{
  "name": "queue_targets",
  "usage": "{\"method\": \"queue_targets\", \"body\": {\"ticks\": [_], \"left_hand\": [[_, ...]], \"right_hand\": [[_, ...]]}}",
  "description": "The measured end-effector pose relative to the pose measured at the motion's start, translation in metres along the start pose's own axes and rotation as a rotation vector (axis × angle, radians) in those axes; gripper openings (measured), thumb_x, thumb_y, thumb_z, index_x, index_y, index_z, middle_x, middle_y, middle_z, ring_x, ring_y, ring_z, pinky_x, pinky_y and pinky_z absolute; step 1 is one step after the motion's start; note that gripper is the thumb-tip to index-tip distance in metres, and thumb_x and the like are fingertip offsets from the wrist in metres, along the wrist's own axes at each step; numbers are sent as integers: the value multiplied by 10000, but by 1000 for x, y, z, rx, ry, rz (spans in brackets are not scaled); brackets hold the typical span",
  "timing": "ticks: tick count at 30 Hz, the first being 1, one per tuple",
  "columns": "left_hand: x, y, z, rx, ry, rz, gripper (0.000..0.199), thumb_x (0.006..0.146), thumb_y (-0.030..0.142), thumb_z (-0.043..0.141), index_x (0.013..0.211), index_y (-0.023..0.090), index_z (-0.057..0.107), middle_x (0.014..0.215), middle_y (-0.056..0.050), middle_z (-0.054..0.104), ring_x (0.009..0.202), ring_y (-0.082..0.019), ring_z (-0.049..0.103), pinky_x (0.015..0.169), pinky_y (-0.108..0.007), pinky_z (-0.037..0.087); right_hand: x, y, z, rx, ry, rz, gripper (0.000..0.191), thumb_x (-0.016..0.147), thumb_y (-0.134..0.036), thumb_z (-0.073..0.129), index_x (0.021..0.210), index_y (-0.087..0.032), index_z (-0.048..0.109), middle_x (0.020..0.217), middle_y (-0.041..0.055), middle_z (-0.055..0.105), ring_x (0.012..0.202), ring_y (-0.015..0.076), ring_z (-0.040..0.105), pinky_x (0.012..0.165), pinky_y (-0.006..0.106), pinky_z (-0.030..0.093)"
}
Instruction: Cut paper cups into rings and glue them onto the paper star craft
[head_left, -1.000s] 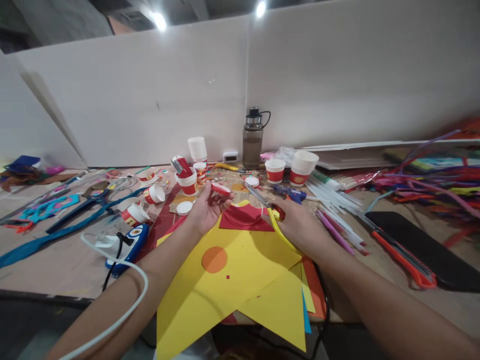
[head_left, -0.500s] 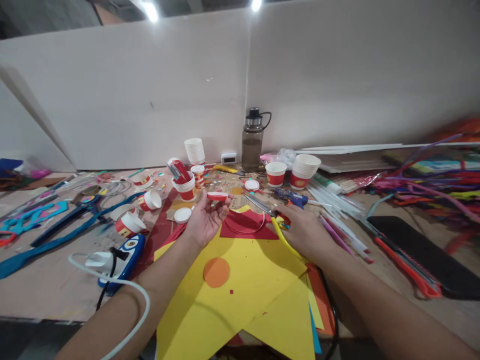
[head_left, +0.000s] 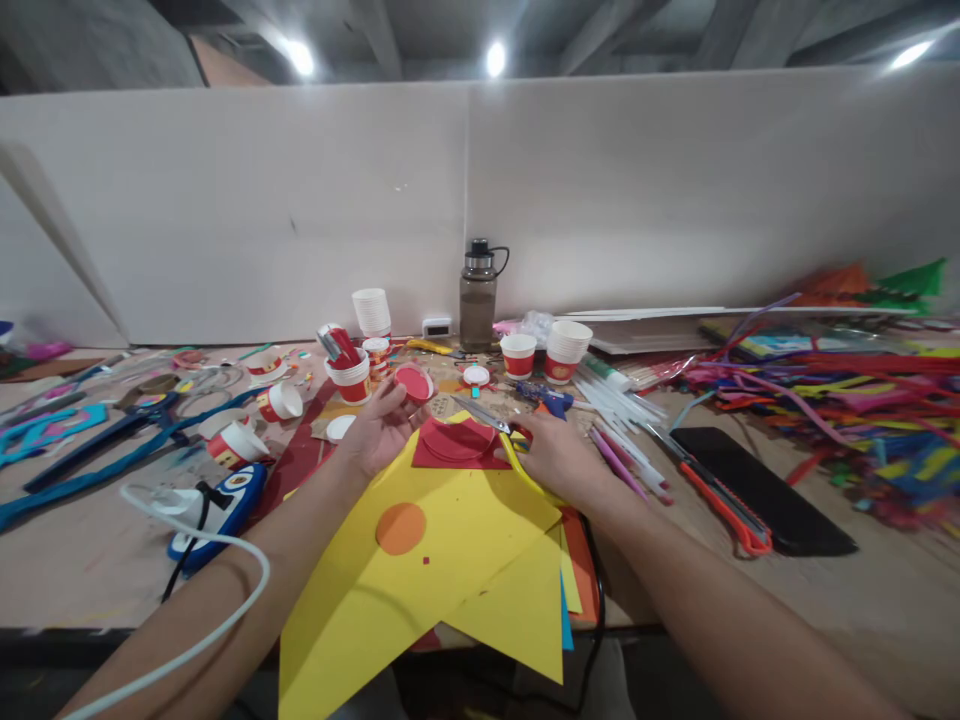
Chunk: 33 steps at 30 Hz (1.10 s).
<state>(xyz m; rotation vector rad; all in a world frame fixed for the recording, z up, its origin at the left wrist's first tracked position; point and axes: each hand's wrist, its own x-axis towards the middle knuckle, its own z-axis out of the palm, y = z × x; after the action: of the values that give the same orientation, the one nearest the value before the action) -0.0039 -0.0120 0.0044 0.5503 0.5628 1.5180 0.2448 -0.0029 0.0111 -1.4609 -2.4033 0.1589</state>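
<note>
My left hand (head_left: 382,430) pinches a small round disc (head_left: 415,383) with a red face and a pale rim, tilted toward me. In my right hand (head_left: 559,455) are scissors (head_left: 484,412) with yellow handles, their blades pointing left. Below the blades, a red paper piece (head_left: 457,443) lies at the top of a large yellow paper star (head_left: 480,560). An orange paper circle (head_left: 400,528) and a tiny red scrap (head_left: 426,561) rest on the star. White round lids lie nearby, one (head_left: 340,429) beside my left wrist and one (head_left: 475,376) beyond the blades.
Paper cups (head_left: 568,350), a bottle (head_left: 478,300) and a glue gun (head_left: 551,400) stand or lie behind my hands. To the right are a cutter (head_left: 724,508), a black phone (head_left: 757,490) and colourful strips (head_left: 862,400). A power strip (head_left: 225,515) with a white cable is at left.
The disc in my left hand has turned from nearly edge-on to show its red face. The camera view has shifted up and to the right; my right hand still holds the scissors.
</note>
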Motion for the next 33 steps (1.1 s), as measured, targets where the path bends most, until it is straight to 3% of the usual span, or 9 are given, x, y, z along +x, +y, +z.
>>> {"method": "queue_targets", "body": {"ticks": [2,8,12,15,20,23,26,30,33], "left_hand": [[0,2,0,-15,46,-51,179,868,228,574,1011,140,635,979,-111,721,843,-197,702,658,-271,558],[0,4,1,-32,40,-90,345,918,389,486,909,84,645,847,-137,719,657,-158,664,558,-241,530],[1,-1,0,10,51,-69,285,896,348,532,919,83,635,863,-140,721,652,-153,665,564,-236,530],[1,-6,-3,65,71,-49,184,831,280,625,935,128,619,820,-76,717,686,-167,684,587,-252,538],[-2,-9,-4,169,-39,-8,274,733,170,713,983,195,603,863,-7,703,813,-169,692,630,-250,531],[-1,-5,-4,182,-63,10,371,698,159,733,1039,213,600,879,-8,704,864,-181,691,652,-248,521],[2,1,-5,160,-39,11,342,689,195,742,1001,203,602,851,-4,702,833,-178,696,635,-243,512],[7,4,-9,162,23,-9,285,689,255,755,912,182,593,816,-4,700,766,-166,697,575,-226,487],[8,2,-10,184,28,-22,305,684,277,766,911,173,589,829,-15,704,766,-164,701,569,-217,485]], "right_hand": [[0,0,-2,-6,23,14,326,792,-277,650,1111,-211,667,969,92,704,867,219,647,731,283,450],[0,0,1,-88,-25,114,296,804,-295,594,1079,-200,651,964,94,687,866,223,634,713,282,416],[-1,-1,5,-146,-69,171,323,808,-285,526,1101,-187,622,1024,124,655,874,247,638,694,304,404],[-2,-3,6,-173,-89,196,372,809,-323,519,1141,-176,601,1064,146,640,904,271,638,701,321,408],[-2,-6,6,-195,-103,211,386,827,-355,507,1163,-181,588,1087,157,629,920,283,635,708,334,419],[-4,-5,6,-228,-115,175,400,841,-359,507,1183,-165,579,1081,168,626,941,289,624,739,347,424],[-8,-7,2,-309,-119,109,435,851,-371,528,1223,-150,570,1084,188,624,1010,327,583,812,396,415],[-13,-22,-4,-384,2,65,400,871,-388,540,1191,-158,608,1102,200,597,1030,358,528,838,458,402],[-10,-37,0,-291,43,-148,334,897,-333,529,1158,-150,626,1116,168,590,1043,311,509,888,423,396]]}}
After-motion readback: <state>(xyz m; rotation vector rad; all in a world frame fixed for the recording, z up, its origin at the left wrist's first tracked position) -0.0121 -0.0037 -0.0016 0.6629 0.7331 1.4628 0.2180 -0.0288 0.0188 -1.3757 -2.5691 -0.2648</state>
